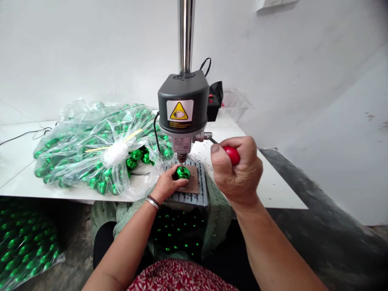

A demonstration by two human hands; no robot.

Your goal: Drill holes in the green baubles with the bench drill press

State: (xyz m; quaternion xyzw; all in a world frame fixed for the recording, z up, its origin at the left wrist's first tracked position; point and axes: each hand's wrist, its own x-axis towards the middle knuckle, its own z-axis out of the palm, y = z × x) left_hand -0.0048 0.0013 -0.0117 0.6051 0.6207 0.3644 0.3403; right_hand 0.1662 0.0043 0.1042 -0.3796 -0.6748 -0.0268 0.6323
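On the front of the drill press (198,95) we see a warning sticker (180,110) — a yellow triangle (179,111) with a hand sign, above a heading that looks like "Attention:" and finer lines we cannot read. The printed plate (181,146) below and oval emblem (184,76) on top stay illegible to us.

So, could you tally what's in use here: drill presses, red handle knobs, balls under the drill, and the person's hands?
Drill press: 1
Red knob: 1
Green ball under the drill: 1
Hands, left hand and right hand: 2
Total: 5
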